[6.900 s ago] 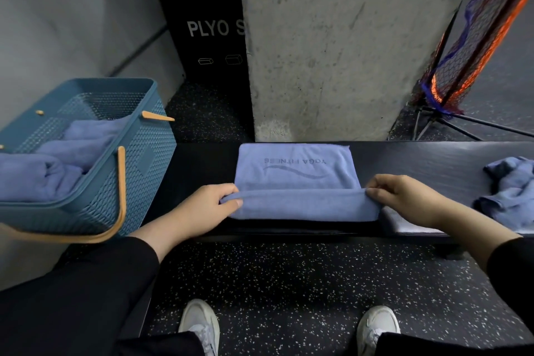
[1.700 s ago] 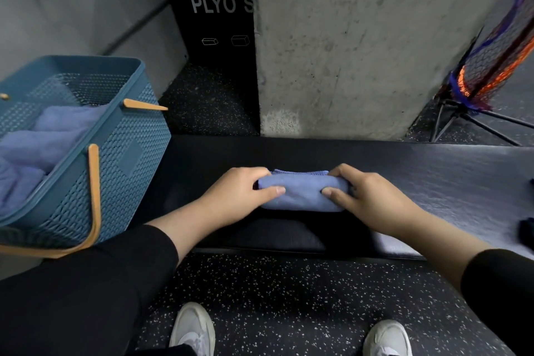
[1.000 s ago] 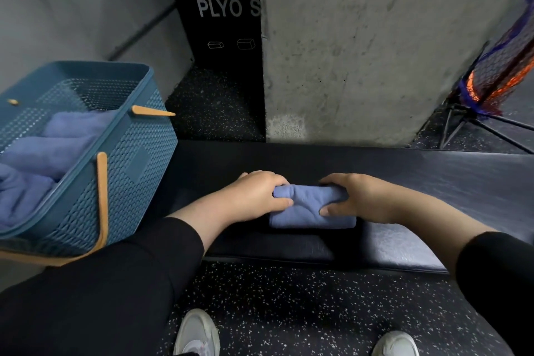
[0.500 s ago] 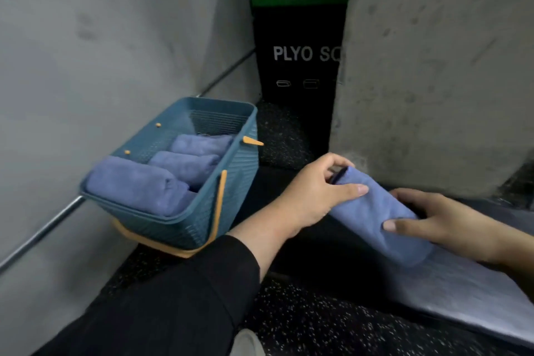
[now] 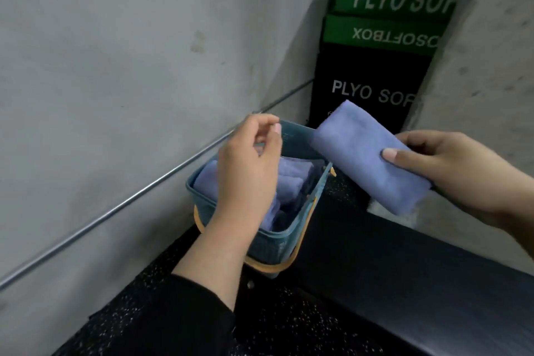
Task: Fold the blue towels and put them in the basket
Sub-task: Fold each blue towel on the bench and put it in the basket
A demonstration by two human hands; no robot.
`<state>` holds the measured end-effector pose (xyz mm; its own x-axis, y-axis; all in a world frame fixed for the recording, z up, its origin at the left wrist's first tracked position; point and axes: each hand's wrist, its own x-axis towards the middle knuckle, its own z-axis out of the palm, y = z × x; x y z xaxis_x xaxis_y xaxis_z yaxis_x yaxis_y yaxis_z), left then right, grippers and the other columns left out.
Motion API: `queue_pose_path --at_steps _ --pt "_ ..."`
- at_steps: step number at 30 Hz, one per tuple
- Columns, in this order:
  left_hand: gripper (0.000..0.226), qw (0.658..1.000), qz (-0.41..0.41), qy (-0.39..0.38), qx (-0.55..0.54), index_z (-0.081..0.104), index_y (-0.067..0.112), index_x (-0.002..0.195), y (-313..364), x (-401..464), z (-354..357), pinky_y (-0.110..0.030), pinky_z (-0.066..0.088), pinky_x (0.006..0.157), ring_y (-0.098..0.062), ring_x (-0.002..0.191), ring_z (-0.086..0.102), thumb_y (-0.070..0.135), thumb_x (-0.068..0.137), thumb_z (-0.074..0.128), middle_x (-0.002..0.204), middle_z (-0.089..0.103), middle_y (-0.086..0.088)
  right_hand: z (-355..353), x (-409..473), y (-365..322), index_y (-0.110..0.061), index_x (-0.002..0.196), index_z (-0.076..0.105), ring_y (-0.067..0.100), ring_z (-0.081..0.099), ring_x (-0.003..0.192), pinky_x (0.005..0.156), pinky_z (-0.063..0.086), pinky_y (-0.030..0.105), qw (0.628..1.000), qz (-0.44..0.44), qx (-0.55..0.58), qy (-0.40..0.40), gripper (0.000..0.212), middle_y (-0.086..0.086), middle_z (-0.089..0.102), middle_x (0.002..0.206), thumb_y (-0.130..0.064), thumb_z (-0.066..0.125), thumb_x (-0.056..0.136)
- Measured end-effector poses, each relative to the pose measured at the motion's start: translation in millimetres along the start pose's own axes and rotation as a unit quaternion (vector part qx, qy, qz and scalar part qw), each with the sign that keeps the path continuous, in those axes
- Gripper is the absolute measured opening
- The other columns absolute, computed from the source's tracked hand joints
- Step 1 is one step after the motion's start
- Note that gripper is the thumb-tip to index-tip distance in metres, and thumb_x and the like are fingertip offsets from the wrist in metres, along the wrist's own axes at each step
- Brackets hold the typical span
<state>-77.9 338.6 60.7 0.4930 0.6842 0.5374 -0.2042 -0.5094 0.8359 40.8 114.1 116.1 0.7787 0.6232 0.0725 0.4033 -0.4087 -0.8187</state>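
Observation:
My right hand [image 5: 459, 170] grips one end of a folded blue towel [image 5: 364, 153], thumb on top, and holds it in the air over the right rim of the teal basket [image 5: 291, 143]. The basket has orange handles and stands on the floor beside the bench, with several rolled blue towels [image 5: 291, 182] inside. My left hand [image 5: 248, 170] hovers above the basket with loosely curled fingers and holds nothing; it hides part of the towels inside.
A dark bench [image 5: 419, 263] runs along the lower right. A grey wall with a metal rail [image 5: 121, 208] is at the left. Stacked plyo soft boxes [image 5: 372, 72] stand behind the basket, next to a concrete pillar [image 5: 485, 66].
The towel went from spread flat to a small folded roll, then was lifted off the bench and carried left toward the basket. My left hand has let go of it.

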Motion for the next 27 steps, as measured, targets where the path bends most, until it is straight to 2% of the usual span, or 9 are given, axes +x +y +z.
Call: queue_pose_path --at_steps 3,6,9,12,16,18,20,23,27 --pt "0.012 0.991 -0.003 0.026 0.133 0.071 0.019 0.105 -34 15 -28 -0.023 0.048 0.089 -0.015 0.098 0.066 0.019 0.096 0.063 0.102 0.072 0.005 29 47 -17 -0.017 0.093 0.075 0.018 0.069 0.079 0.076 0.056 0.039 0.997 -0.023 -0.071 -0.005 0.024 0.006 0.074 0.086 -0.039 0.066 0.092" --pt "0.025 0.968 -0.037 -0.047 0.244 0.072 0.015 0.117 -59 18 -42 -0.016 0.035 0.085 -0.020 0.107 0.063 0.025 0.094 0.066 0.117 0.070 -0.002 67 88 -19 -0.004 0.094 0.070 0.015 0.053 0.069 0.062 0.041 0.031 0.990 -0.029 -0.133 -0.033 0.035 0.022 0.067 0.094 -0.039 0.065 0.093" --pt "0.033 0.960 -0.069 -0.070 0.262 0.069 0.016 0.124 -69 20 -53 -0.018 0.035 0.088 -0.017 0.113 0.061 0.031 0.095 0.065 0.125 0.068 0.000 102 115 -16 -0.003 0.097 0.071 0.017 0.053 0.070 0.063 0.042 0.032 0.987 -0.025 -0.142 -0.067 0.034 0.024 0.067 0.098 -0.037 0.064 0.094" --pt "0.034 0.958 -0.080 -0.076 0.263 0.069 0.020 0.125 -75 23 -62 -0.019 0.037 0.088 -0.014 0.114 0.060 0.031 0.092 0.068 0.125 0.067 0.003 127 132 -12 -0.009 0.096 0.074 0.025 0.064 0.079 0.070 0.052 0.038 0.987 -0.026 -0.141 -0.073 0.029 0.018 0.071 0.098 -0.036 0.063 0.094" --pt "0.044 0.940 -0.105 -0.161 0.281 0.065 0.022 0.131 -84 23 -68 -0.024 0.039 0.104 -0.009 0.126 0.054 0.037 0.090 0.069 0.137 0.061 0.009 154 148 -8 -0.013 0.098 0.075 0.027 0.067 0.090 0.076 0.053 0.037 0.969 -0.030 -0.213 -0.119 0.028 0.010 0.074 0.096 -0.037 0.062 0.094" --pt "0.050 0.933 -0.111 -0.184 0.287 0.062 0.021 0.135 -88 24 -69 -0.028 0.038 0.110 -0.010 0.131 0.051 0.039 0.089 0.070 0.142 0.057 0.009 162 152 -5 -0.006 0.098 0.073 0.027 0.063 0.076 0.067 0.048 0.035 0.953 -0.039 -0.266 -0.142 0.033 0.014 0.072 0.092 -0.036 0.059 0.095" --pt "0.054 0.928 -0.110 -0.199 0.295 0.059 0.022 0.138 -89 25 -70 -0.028 0.036 0.112 -0.010 0.134 0.048 0.041 0.089 0.071 0.147 0.053 0.009 165 154 -4 0.001 0.090 0.068 0.020 0.048 0.062 0.057 0.038 0.033 0.948 -0.039 -0.280 -0.146 0.040 0.017 0.064 0.076 -0.036 0.056 0.096" --pt "0.059 0.919 -0.096 -0.208 0.320 0.056 0.023 0.141 -88 25 -69 -0.034 0.031 0.117 -0.011 0.139 0.043 0.046 0.089 0.069 0.151 0.048 0.008 165 155 -4 0.000 0.072 0.055 0.019 0.042 0.059 0.055 0.034 0.032 0.943 -0.040 -0.296 -0.149 0.048 0.010 0.048 0.062 -0.039 0.048 0.101" --pt "0.056 0.889 -0.068 -0.237 0.385 0.048 0.032 0.147 -80 23 -61 -0.051 0.009 0.123 -0.008 0.152 0.019 0.053 0.096 0.055 0.160 0.034 0.012 161 153 -3 -0.004 0.070 0.050 0.019 0.040 0.057 0.052 0.032 0.031 0.957 -0.053 -0.267 -0.104 0.052 0.010 0.046 0.062 -0.043 0.044 0.103"
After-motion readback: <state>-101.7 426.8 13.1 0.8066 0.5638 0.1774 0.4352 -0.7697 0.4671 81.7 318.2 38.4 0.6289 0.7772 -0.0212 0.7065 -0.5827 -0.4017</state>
